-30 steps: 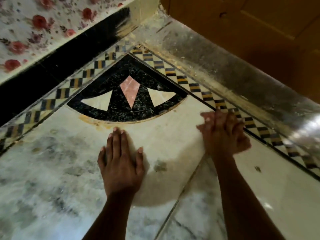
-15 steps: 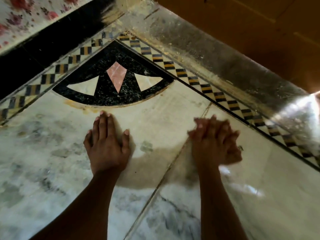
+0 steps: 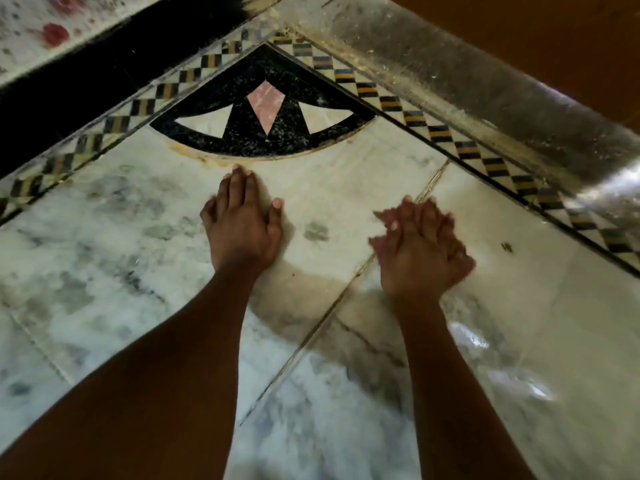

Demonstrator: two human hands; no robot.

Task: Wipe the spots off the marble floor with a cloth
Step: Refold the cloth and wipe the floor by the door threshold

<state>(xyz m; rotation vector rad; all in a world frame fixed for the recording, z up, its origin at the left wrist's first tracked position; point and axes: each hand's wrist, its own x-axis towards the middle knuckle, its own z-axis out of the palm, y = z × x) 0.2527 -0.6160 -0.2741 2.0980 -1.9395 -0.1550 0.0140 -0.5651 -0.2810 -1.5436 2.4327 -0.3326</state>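
On the marble floor (image 3: 363, 188), the left hand (image 3: 242, 226) lies flat with its grip spread wide, holding nothing. Right hand (image 3: 420, 247) is blurred; its grip cannot be told, and no cloth shows. Between them sits a grey spot (image 3: 316, 231); beyond lies a black inlay (image 3: 263, 109).

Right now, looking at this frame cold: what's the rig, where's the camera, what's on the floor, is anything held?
There is no machine here. A person wears one wide-angle camera on the head, looking forward and down at their own two bare arms.

The left hand lies flat, fingers together, on the marble floor, apparently as a prop. The right hand is blurred, so probably moving; no cloth shows under it, and I cannot tell whether it holds one.

On the floor: a grey smudge between the hands, a small dark spot to the right, a black fan-shaped inlay in the corner and a checkered border.
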